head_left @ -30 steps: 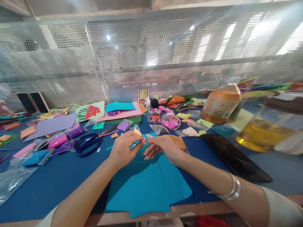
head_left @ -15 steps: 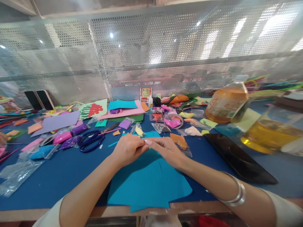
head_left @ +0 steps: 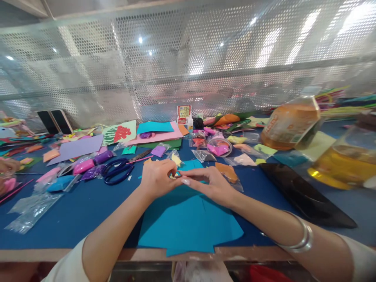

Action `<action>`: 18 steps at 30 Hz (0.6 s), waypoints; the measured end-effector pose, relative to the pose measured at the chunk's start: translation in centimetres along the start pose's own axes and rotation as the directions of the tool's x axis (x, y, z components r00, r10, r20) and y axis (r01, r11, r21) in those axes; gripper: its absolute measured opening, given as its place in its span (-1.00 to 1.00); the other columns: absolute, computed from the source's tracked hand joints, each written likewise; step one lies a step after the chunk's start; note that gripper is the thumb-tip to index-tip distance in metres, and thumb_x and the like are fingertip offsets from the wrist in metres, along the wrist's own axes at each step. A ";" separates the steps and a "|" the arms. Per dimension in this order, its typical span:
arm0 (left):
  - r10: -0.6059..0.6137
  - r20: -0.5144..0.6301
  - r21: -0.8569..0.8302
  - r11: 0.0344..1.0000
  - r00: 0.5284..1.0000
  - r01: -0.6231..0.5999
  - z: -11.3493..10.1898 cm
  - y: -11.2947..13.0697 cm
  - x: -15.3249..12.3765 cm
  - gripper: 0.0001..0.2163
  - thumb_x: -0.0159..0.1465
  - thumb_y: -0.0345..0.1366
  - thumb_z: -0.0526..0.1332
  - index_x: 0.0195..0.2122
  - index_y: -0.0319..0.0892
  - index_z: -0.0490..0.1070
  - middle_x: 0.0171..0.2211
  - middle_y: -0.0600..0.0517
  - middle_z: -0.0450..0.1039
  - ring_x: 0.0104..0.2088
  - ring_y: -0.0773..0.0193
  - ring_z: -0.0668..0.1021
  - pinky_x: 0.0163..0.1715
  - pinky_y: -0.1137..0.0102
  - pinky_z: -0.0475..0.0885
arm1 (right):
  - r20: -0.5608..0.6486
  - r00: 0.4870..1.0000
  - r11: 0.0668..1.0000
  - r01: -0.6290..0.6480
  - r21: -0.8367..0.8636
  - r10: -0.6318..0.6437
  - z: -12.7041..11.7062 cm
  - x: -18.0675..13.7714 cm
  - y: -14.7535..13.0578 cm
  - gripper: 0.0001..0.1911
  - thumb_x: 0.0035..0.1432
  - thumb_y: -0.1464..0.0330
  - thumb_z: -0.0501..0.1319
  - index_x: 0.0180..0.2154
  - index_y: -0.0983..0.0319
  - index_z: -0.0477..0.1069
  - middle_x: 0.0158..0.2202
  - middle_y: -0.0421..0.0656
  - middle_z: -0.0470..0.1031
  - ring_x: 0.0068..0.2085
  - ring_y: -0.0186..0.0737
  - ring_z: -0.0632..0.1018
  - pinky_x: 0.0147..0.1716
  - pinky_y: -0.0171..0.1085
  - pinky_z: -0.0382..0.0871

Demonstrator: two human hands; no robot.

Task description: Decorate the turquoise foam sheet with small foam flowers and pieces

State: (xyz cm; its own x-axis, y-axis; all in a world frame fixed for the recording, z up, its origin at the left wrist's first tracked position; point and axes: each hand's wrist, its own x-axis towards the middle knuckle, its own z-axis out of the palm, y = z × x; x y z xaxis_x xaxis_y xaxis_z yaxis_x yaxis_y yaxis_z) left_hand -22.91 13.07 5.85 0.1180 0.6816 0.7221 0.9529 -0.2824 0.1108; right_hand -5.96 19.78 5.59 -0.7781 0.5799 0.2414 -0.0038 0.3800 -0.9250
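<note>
Left hand [head_left: 157, 178] and right hand [head_left: 210, 184] meet fingertip to fingertip, both pinching a tiny yellowish scrap [head_left: 173, 176] just above the blue sheet [head_left: 188, 229]; scissors [head_left: 117, 171] nearby on the left. Probably best: keep the pinch tight, work low over the sheet

You are at a craft workshop bench: a blue table [head_left: 73, 211] strewn with coloured paper sheets [head_left: 78, 148], bagged modelling clay [head_left: 84, 166] and scissors [head_left: 117, 171] centre-left, a perforated metal screen [head_left: 188, 70] across the top

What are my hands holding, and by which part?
Left hand and right hand seem to pinch a small yellowish scrap between them; grip spot unclear.
</note>
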 end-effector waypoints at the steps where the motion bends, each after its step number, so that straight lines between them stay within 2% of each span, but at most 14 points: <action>1: -0.013 0.004 -0.018 1.000 1.000 0.013 -0.1 0.0 0.0 -0.61 0.16 0.03 0.14 -0.59 -0.21 0.36 -0.67 0.12 0.32 -0.66 0.45 0.32 -0.62 0.51 0.11 | -0.019 1.000 1.000 -0.004 0.030 0.004 0.0 0.0 0.0 -0.68 0.00 0.20 0.25 -0.23 0.25 0.56 -0.22 -0.08 0.57 -0.18 -0.01 0.57 -0.17 -0.12 0.45; 5: -0.024 0.037 -0.110 0.993 0.999 0.028 0.2 -0.3 -0.1 -0.75 0.20 -0.09 0.16 -0.37 -0.18 0.47 -0.56 0.10 0.40 -0.60 0.45 0.40 -0.56 0.53 0.23 | -0.078 0.996 0.977 -0.027 0.211 0.045 0.0 0.3 0.6 -0.65 -0.05 0.17 0.29 -0.23 0.22 0.55 -0.29 -0.09 0.58 -0.27 -0.08 0.57 -0.26 -0.15 0.47; 9: -0.010 0.029 -0.195 0.981 1.000 0.016 0.8 -0.7 0.0 -0.81 0.22 -0.18 0.17 -0.34 -0.17 0.49 -0.52 0.08 0.44 -0.58 0.46 0.43 -0.53 0.54 0.28 | -0.087 0.994 0.958 -0.041 0.284 0.068 0.0 0.6 1.1 -0.65 -0.09 0.18 0.31 -0.25 0.22 0.55 -0.27 -0.10 0.58 -0.28 -0.10 0.57 -0.28 -0.16 0.47; 13: -0.058 0.043 -0.197 0.978 0.997 0.065 0.8 -0.8 0.0 -0.77 0.17 -0.11 0.22 -0.34 -0.18 0.49 -0.55 0.09 0.42 -0.59 0.46 0.42 -0.56 0.55 0.28 | -0.051 0.997 0.964 -0.038 0.262 0.053 0.0 0.8 0.9 -0.68 -0.05 0.15 0.29 -0.28 0.20 0.57 -0.28 -0.12 0.58 -0.25 -0.12 0.56 -0.29 -0.20 0.47; 16: -0.113 0.039 -0.174 0.978 0.993 0.118 0.7 -0.7 -0.1 -0.67 0.14 -0.05 0.22 -0.20 -0.19 0.41 -0.60 0.15 0.35 -0.64 0.47 0.38 -0.60 0.57 0.26 | -0.066 0.996 0.969 -0.040 0.243 0.057 0.1 0.9 0.7 -0.65 -0.02 0.11 0.25 -0.32 0.23 0.57 -0.33 -0.11 0.57 -0.31 -0.17 0.56 -0.34 -0.22 0.48; 18: -0.107 0.054 -0.165 0.980 0.993 0.115 0.8 -0.7 -0.3 -0.61 0.15 -0.03 0.21 -0.11 -0.19 0.34 -0.62 0.19 0.31 -0.65 0.48 0.37 -0.61 0.58 0.24 | -0.092 0.991 0.963 -0.073 0.261 0.101 0.1 1.1 0.8 -0.66 -0.10 0.13 0.31 -0.36 0.26 0.55 -0.37 -0.12 0.57 -0.36 -0.19 0.56 -0.37 -0.23 0.49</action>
State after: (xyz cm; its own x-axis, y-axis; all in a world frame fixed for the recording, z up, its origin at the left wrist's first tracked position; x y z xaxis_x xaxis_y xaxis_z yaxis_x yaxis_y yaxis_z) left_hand -23.43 13.61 5.06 0.0304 0.7436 0.6679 0.9009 -0.3098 0.3040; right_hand -6.86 20.66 5.07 -0.7132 0.6793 0.1732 -0.1103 0.1352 -0.9847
